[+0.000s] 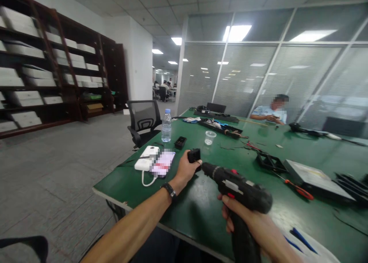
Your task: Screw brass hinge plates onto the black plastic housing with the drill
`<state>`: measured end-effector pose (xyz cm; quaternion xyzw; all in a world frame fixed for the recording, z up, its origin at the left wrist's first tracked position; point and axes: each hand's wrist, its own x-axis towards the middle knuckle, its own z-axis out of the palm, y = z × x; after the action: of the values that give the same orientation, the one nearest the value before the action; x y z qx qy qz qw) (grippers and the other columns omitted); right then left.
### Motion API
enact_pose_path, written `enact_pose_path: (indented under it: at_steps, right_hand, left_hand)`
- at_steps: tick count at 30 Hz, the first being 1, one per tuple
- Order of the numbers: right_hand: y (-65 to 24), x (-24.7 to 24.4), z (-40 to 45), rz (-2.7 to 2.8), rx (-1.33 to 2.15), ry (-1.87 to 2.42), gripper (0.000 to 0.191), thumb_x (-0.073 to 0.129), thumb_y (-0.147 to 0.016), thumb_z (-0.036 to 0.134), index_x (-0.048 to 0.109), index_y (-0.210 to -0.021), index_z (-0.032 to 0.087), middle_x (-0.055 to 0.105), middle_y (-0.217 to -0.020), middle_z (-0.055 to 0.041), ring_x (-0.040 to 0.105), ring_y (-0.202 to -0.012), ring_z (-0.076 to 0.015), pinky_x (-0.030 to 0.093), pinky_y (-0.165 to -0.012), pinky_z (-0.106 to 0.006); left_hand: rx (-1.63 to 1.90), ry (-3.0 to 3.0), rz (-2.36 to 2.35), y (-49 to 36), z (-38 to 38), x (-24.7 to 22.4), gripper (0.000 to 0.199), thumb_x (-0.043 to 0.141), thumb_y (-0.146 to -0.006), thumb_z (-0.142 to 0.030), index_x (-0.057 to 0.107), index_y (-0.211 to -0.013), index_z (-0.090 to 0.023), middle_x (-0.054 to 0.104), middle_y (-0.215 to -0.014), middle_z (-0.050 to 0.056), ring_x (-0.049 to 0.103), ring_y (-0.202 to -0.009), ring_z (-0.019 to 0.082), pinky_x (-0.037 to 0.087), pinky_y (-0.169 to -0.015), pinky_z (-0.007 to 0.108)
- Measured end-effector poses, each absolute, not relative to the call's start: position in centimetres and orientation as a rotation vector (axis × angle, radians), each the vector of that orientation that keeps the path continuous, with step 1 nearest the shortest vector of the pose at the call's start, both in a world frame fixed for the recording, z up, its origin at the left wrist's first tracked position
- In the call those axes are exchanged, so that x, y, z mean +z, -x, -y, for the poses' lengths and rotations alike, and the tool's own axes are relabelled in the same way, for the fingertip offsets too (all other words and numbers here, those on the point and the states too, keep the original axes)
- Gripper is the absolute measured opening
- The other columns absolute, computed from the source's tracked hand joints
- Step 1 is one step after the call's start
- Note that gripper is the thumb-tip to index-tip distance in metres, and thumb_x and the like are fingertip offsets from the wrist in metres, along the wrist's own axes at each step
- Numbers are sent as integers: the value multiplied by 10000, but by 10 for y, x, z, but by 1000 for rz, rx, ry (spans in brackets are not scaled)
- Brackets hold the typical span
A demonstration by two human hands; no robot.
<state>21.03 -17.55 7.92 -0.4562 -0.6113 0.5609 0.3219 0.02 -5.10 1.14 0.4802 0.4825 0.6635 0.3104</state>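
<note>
My right hand [241,211] grips the handle of a black cordless drill [241,186] with red details. The drill's chuck points left, toward my left hand [185,167]. That hand is closed around a small black box-shaped part [194,155] held over the table; its exact kind I cannot make out. The drill's tip comes close to this part, and whether they touch is unclear. Left of my left hand lie a phone [163,163] and a white power bank [147,158] joined by a white cable [148,184]. A black device [180,142] rests just beyond.
On the green table [198,205] stand a water bottle [166,125] and a clear plastic cup [210,137]. To the right lie an orange-handled screwdriver [299,190], a black frame [270,161] and a flat metal box [316,176]. A person [270,111] sits across; an office chair [145,119] stands left.
</note>
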Motion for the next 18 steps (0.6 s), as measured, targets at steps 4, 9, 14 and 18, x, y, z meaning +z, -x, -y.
enact_pose_path:
  at_steps: [4, 9, 14, 18]
  right_hand:
    - [-205, 115, 147, 1853, 1370, 1264, 419, 676, -830, 580, 643, -731, 174, 645, -634, -31, 589, -550, -144, 485, -579, -263]
    - [-206, 131, 119, 2003, 1259, 1281, 288, 718, -788, 443, 644, -714, 175, 608, -583, 0, 567, -554, -138, 455, -562, -249]
    - [-223, 129, 103, 2106, 1077, 1275, 183, 742, -730, 339, 643, -793, 198, 622, -691, 4, 551, -649, -152, 427, -578, -256]
    - [-230, 120, 93, 2462, 918, 1043, 82, 654, -789, 228, 577, -784, 202, 597, -716, 4, 495, -648, -133, 384, -575, -254]
  left_hand:
    - [1778, -1183, -1280, 15, 41, 19, 362, 794, -669, -218, 626, -985, -163, 680, -910, 19, 605, -826, 151, 487, -793, 270]
    - [1723, -1153, -1322, 27, 33, 19, 402, 807, -649, -228, 640, -1007, -154, 696, -902, 22, 612, -806, 155, 499, -749, 267]
    - [1738, -1174, -1290, 29, 22, 13, 396, 802, -702, -281, 639, -1046, -175, 698, -948, 23, 631, -880, 169, 512, -808, 288]
    - [1740, -1190, -1302, 27, 19, 8, 373, 795, -724, -257, 626, -1051, -191, 685, -960, 8, 630, -901, 160, 496, -837, 279]
